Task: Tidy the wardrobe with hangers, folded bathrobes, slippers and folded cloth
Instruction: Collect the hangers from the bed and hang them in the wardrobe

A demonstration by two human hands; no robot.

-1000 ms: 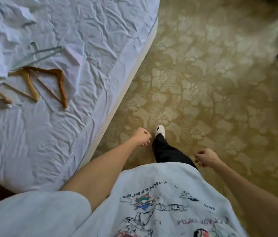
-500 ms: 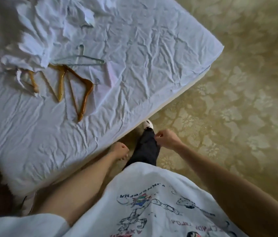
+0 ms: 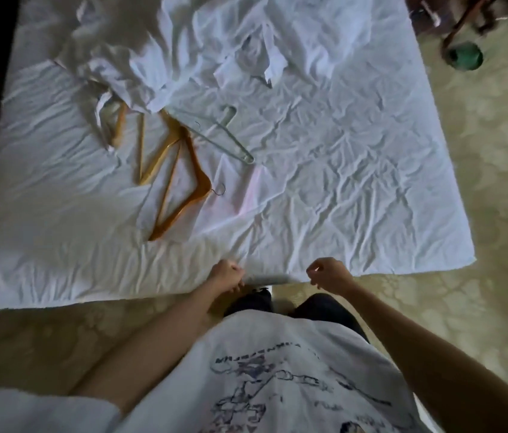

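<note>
my hands: left hand [image 3: 227,274] and right hand [image 3: 327,272] curled shut, empty, at bed [image 3: 371,182] edge
wooden hangers [image 3: 181,182]: long axes run toward me, hook right
pale hanger [image 3: 224,135]: diagonal

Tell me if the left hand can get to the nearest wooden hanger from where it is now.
Probably yes. The left hand is at the bed's near edge, and the wooden hanger lies uncovered on the sheet just beyond, nothing between.

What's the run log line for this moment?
stage: at bed | left hand: closed, empty | right hand: closed, empty | wooden hangers: untouched on sheet
</note>
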